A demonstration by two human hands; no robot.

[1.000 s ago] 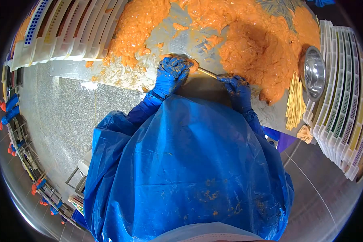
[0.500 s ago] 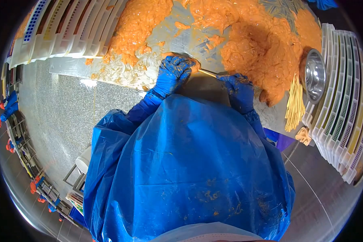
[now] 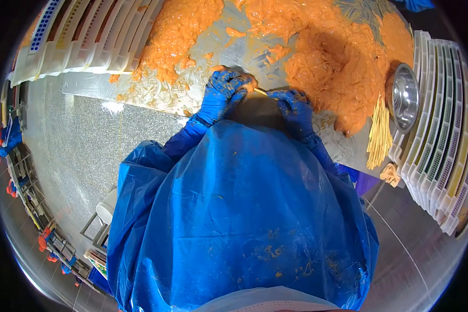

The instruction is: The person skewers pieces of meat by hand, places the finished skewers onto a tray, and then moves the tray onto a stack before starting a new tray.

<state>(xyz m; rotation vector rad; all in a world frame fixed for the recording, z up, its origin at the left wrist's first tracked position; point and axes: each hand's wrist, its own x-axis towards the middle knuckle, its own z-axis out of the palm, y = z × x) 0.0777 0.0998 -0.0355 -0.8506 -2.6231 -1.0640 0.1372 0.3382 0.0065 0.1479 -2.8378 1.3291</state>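
A: Surface first. A metal-topped desk (image 3: 229, 52) is noted, smeared, with a heap of orange marinated meat (image 3: 338, 57) spread over its far half. A speckled floor (image 3: 83, 140) is seen to the left of it.

B: And the hands?

A: Both are gloved in blue and worked close together at the near edge of the desk. The left hand (image 3: 221, 93) is curled, its fingers closed round a piece of meat (image 3: 248, 83). The right hand (image 3: 294, 106) is set just beside it. A thin skewer (image 3: 261, 92) is pinched at its back end by fingers pressed together, and its tip is directed into the piece.

B: Why is it held so?

A: It is judged that the stick is gripped at the rear so that its length is left free, and that the piece is cupped so that it is steadied against the point.

B: What is laid around?

A: A bundle of spare sticks (image 3: 379, 130) is laid at the right edge, near the right hand, probably for easy reach. A steel bowl (image 3: 404, 96) is set just beyond it. White slotted trays are stacked on the right (image 3: 442, 135), and more are stacked at the far left (image 3: 83, 41). The lower view is filled by a blue plastic apron (image 3: 239, 218), flecked with orange.
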